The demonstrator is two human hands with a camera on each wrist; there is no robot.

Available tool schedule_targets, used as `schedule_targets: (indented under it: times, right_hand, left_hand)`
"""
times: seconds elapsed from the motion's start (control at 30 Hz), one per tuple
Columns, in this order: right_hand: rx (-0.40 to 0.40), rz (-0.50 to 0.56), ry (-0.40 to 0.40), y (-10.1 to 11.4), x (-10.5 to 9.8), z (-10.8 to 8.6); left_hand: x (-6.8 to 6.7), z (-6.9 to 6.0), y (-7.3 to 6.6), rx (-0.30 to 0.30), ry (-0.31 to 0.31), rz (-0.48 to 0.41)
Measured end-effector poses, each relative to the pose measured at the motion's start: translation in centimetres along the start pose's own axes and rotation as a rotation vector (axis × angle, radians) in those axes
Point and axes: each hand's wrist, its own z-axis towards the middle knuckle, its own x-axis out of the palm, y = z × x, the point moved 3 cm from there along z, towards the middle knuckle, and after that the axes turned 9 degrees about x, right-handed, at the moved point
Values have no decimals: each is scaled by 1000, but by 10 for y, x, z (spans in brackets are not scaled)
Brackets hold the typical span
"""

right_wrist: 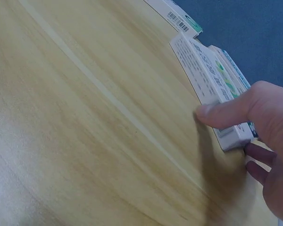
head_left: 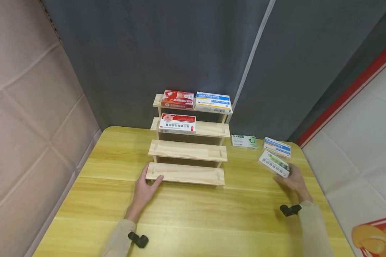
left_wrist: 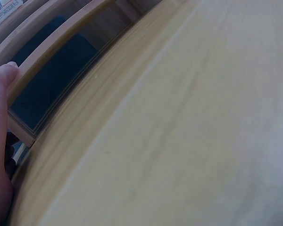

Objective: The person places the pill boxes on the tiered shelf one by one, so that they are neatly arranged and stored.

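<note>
Head view: left hand (head_left: 144,190) grips the wooden step rack (head_left: 186,174) at its lower-left corner, mid-frame, apparently steadying it; right hand (head_left: 295,179) pinches a green-and-white medicine box (head_left: 274,163) by one end, frame right, presumably keeping its front uncovered.

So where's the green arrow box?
In the head view, the green arrow medicine box lies right of the wooden rack, left of a blue-white box.
</note>
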Motion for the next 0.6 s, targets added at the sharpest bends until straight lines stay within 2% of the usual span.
schedule_targets:
  times: [0.27, 0.6]
  right_hand:
    - [103, 31, 17, -13, 1, -2]
    - [141, 22, 16, -19, 0, -10]
  left_hand:
    - [0, 0, 0, -17, -2, -3]
    - [0, 0, 0, -16, 2, -11]
